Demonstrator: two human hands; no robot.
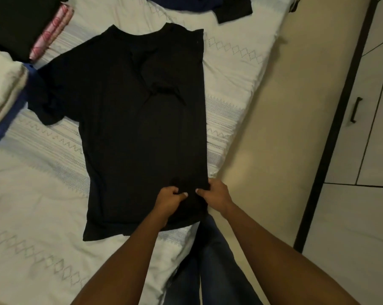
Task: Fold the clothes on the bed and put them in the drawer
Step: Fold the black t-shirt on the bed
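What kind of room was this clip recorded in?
Probably a home bedroom: a bed with a patterned white cover, a black T-shirt spread on it near folded clothes, and a wardrobe with a dark handle along the right.

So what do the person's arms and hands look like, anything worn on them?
Both arms are bare up to the picture's edge: no sleeves, gloves, watch or bracelet show. The left hand and right hand show no rings. Blue jeans are worn below.
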